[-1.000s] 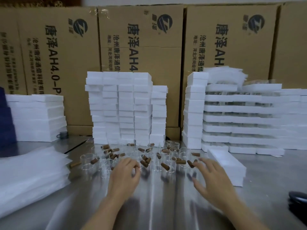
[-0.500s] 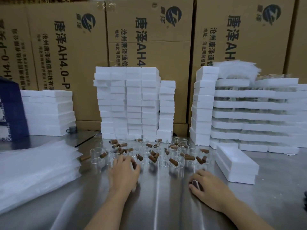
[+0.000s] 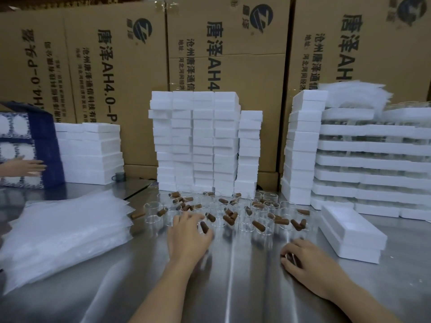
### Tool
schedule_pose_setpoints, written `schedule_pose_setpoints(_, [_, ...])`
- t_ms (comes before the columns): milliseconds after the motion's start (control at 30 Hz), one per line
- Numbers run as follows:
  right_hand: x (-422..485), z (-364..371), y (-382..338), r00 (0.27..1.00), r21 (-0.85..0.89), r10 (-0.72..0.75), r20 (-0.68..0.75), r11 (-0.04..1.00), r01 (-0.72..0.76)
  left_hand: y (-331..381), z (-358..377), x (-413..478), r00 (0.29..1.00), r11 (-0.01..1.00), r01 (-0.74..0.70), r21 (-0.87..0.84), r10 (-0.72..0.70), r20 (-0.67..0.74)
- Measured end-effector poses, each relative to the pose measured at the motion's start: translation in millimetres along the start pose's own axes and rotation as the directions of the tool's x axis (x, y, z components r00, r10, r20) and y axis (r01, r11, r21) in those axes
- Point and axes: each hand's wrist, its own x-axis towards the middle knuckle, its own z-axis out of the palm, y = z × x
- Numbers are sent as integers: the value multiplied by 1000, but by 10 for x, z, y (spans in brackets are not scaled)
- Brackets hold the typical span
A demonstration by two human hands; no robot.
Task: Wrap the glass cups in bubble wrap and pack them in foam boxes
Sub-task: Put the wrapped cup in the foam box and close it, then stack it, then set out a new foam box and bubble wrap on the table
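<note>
Several clear glass cups with brown wooden handles stand crowded on the steel table in front of the foam stacks. My left hand reaches into the near row, its fingers curled round a cup with a brown handle. My right hand rests on the table nearer me, fingers curled round a glass cup whose brown handle shows under them. A stack of bubble wrap sheets lies at the left. One open foam box sits at the right.
Tall stacks of white foam boxes stand behind the cups, with more at the left and right. Cardboard cartons line the back. Another person's hand touches a blue patterned box at far left.
My right hand has pulled back from the cups toward me with a cup in its grip. My left hand stays at the near row of cups. The view shifted left, revealing another person's hand.
</note>
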Motion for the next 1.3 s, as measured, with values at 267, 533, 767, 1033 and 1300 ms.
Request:
schedule_pose_setpoints(267, [20,-24,4,1000,-13,-20,20,1000,20,-876,-1349,694,930,939,224,260,-127,-344])
schedule_pose_setpoints(533, [13,-16,-3,1000,-37,-11,2,999,11,-1870,-1568,917,681,657,580,482,-716,156])
schedule_pose_setpoints(767, [20,-11,15,1000,-41,-26,-5,999,26,-1653,-1842,941,808,765,515,387,-584,80])
schedule_pose_setpoints(1033, [11,-2,-24,1000,-22,-8,7,1000,8,-369,-1984,839,972,965,182,190,-206,114])
schedule_pose_setpoints(1300, [9,-39,-55,999,-27,41,19,999,-41,987,-945,20,903,996,-85,10,73,424])
